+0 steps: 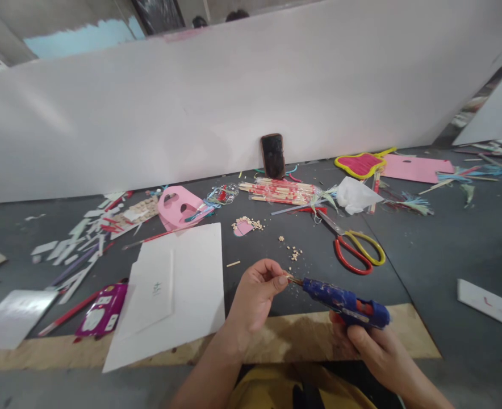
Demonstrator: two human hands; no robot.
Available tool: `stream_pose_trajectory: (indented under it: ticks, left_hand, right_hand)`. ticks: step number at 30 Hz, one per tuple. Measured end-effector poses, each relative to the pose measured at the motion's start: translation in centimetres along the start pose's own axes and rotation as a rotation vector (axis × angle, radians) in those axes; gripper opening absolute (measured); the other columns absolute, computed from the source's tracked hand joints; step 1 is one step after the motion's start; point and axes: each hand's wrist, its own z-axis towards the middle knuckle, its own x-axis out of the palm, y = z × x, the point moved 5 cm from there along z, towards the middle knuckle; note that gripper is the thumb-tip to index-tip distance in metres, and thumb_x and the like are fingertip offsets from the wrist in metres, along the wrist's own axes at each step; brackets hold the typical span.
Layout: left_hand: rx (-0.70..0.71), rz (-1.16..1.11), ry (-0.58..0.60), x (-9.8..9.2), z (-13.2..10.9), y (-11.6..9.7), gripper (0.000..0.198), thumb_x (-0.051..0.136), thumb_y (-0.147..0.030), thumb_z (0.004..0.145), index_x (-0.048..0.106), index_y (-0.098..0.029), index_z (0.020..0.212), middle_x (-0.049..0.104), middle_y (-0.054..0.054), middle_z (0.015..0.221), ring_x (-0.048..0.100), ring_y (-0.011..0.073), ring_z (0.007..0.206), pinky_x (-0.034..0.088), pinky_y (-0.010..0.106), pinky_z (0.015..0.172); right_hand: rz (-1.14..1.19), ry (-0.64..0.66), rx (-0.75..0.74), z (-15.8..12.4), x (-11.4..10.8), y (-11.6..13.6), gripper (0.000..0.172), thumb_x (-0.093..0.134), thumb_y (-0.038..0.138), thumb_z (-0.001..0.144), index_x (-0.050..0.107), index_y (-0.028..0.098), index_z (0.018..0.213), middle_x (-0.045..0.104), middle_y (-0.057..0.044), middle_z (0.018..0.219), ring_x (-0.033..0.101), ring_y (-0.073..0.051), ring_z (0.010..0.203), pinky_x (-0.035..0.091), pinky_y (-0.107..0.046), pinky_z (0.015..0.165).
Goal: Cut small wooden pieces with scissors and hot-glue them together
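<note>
In my right hand [372, 343] is a blue hot glue gun [336, 296], its nozzle pointing left. My left hand [255, 292] is closed in a pinch, thumb against forefinger, on a small pale piece mostly hidden by the fingertips. The nozzle tip meets or nearly meets that piece; I cannot tell which. Just beyond the hands lie small wooden bits [294, 253] scattered on the dark table. Further back, more of them surround a small pink piece [243, 228]. Scissors [353, 245] with one red and one yellow handle rest beyond the glue gun.
White sheets [195, 272] lie left of my left hand, beside a purple packet [104, 309]. A phone [273, 154] leans on the white partition [191, 102], behind wrapped sticks [283, 191]. Pink cutouts [180, 205], crumpled white plastic [355, 195] and a white block [483, 301] are around.
</note>
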Motion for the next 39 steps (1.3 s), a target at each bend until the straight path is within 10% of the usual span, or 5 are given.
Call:
stream_pose_trajectory:
  ticks: [39]
  left_hand:
    - [0.023, 0.044, 0.029, -0.2, 0.0, 0.2, 0.020, 0.079, -0.016, 0.060, 0.061, -0.015, 0.067, 0.064, -0.002, 0.066, 0.053, 0.0074, 0.063, 0.037, 0.018, 0.063]
  right_hand:
    - [-0.022, 0.023, -0.028, 0.2, 0.4, 1.6, 0.055, 0.039, 0.071, 0.079, 0.057, 0.019, 0.075, 0.046, 0.002, 0.053, 0.041, -0.012, 0.047, 0.040, -0.026, 0.047]
